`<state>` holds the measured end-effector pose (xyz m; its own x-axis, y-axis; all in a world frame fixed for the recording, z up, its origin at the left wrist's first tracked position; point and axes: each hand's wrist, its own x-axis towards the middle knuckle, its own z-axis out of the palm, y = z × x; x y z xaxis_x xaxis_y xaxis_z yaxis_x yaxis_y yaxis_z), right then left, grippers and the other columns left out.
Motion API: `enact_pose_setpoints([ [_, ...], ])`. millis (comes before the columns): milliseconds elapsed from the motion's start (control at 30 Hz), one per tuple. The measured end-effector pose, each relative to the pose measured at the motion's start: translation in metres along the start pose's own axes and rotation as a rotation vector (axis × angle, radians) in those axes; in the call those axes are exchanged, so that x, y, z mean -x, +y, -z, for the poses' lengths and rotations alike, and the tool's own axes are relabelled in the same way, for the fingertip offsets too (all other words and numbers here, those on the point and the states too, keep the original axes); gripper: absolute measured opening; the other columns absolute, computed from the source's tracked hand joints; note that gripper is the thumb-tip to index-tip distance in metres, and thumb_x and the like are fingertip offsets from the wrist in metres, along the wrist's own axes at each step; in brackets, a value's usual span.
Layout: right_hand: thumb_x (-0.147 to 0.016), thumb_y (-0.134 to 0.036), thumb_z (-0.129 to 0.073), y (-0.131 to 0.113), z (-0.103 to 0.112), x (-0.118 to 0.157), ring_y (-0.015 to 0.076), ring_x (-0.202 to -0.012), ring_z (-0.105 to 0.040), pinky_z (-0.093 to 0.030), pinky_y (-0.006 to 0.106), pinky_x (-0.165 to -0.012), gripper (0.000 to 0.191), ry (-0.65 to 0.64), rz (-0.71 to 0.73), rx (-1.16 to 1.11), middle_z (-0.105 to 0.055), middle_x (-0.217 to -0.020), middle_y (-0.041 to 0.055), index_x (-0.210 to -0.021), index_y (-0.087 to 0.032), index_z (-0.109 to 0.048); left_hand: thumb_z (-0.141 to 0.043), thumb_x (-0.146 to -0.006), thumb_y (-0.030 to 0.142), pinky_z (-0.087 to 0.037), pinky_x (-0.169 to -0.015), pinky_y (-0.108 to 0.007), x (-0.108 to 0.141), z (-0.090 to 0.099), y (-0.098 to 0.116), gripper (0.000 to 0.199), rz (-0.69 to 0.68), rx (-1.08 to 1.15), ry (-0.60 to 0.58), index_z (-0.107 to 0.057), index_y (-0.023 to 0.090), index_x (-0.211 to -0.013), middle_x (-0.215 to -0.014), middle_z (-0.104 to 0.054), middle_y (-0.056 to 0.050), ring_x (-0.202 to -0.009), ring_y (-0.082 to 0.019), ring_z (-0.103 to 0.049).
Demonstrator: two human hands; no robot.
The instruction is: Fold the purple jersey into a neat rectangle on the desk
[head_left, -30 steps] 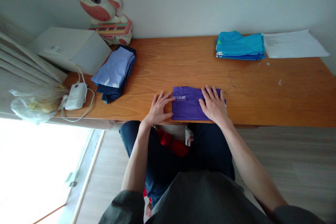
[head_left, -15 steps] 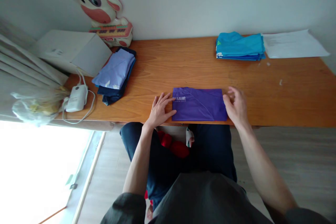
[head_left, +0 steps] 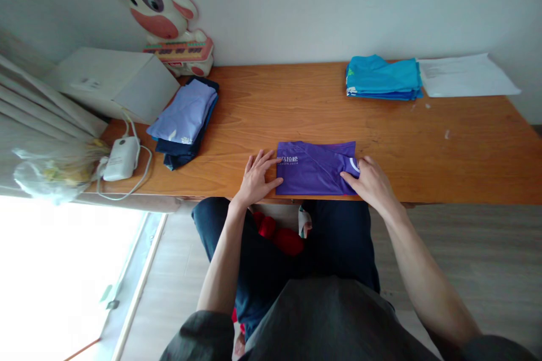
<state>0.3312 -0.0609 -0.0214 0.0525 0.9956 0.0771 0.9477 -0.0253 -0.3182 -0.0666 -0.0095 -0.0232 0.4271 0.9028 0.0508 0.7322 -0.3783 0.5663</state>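
Note:
A folded purple shirt [head_left: 313, 172] with white lettering lies flat along the front edge of the wooden table. My left hand [head_left: 257, 176] rests at its left end, fingers spread, with the index fingertip and thumb at the cloth's edge. At the other end, my right hand [head_left: 372, 183] grips the right edge of the shirt. Its thumb is on top and the other fingers are bent round the edge, partly hidden. A white curved mark shows on the cloth lifted by this hand.
A stack of folded blue clothes [head_left: 186, 118] lies at left, beside a white box [head_left: 122, 84] and a white power adapter [head_left: 121, 159] with a cable. A cow toy keyboard [head_left: 178, 51] stands behind. Folded turquoise clothes [head_left: 383, 76] and white paper [head_left: 466, 76] lie at back right.
My right hand has closed on the shirt's right edge and turned it up slightly to the left, baring a white mark. My left hand has stayed in place.

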Motion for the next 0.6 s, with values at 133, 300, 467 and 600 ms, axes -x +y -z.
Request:
enact_pose_setpoints([
  [133, -0.102, -0.050, -0.068, -0.009, -0.001, -0.003, 0.0427, -0.106, -0.077, -0.063, 0.057, -0.097, 0.028, -0.027, -0.048, -0.177, -0.078, -0.111, 0.0181, -0.114, -0.026, -0.064, -0.079, -0.105, 0.047, -0.015, -0.150, -0.064, 0.001, -0.001, 0.000, 0.060, -0.008, 0.009, 0.025, -0.068, 0.035, -0.162, -0.187, -0.048, -0.005, -0.181, -0.034, -0.029],
  [300, -0.095, -0.048, -0.078, -0.017, -0.003, -0.002, 0.0410, -0.116, -0.079, -0.063, 0.058, -0.108, 0.053, 0.091, -0.122, -0.519, -0.079, -0.127, 0.0165, -0.139, -0.026, -0.057, -0.080, -0.104, 0.045, -0.016, -0.150, -0.063, 0.002, 0.000, 0.000, 0.057, -0.012, 0.022, 0.033, -0.070, 0.036, -0.160, -0.187, -0.049, -0.003, -0.181, -0.033, -0.030],
  [467, -0.096, -0.039, -0.077, -0.002, -0.001, -0.002, 0.0360, -0.102, -0.084, -0.065, 0.064, -0.112, 0.099, -0.010, -0.097, -0.812, -0.082, -0.124, 0.0122, -0.180, -0.027, -0.026, -0.079, -0.104, 0.043, -0.017, -0.149, -0.065, 0.002, 0.000, 0.001, 0.056, -0.010, 0.022, 0.038, -0.071, 0.037, -0.159, -0.187, -0.049, -0.002, -0.181, -0.034, -0.030],
  [600, -0.099, -0.035, -0.076, 0.003, 0.006, -0.001, 0.0356, -0.130, -0.080, -0.061, 0.062, -0.123, 0.097, -0.076, 0.030, -0.860, -0.069, -0.166, 0.0098, -0.185, -0.038, -0.032, -0.078, -0.105, 0.040, -0.018, -0.149, -0.066, 0.002, -0.002, -0.001, 0.053, -0.030, 0.030, 0.067, -0.071, 0.036, -0.158, -0.185, -0.052, -0.002, -0.180, -0.034, -0.033],
])
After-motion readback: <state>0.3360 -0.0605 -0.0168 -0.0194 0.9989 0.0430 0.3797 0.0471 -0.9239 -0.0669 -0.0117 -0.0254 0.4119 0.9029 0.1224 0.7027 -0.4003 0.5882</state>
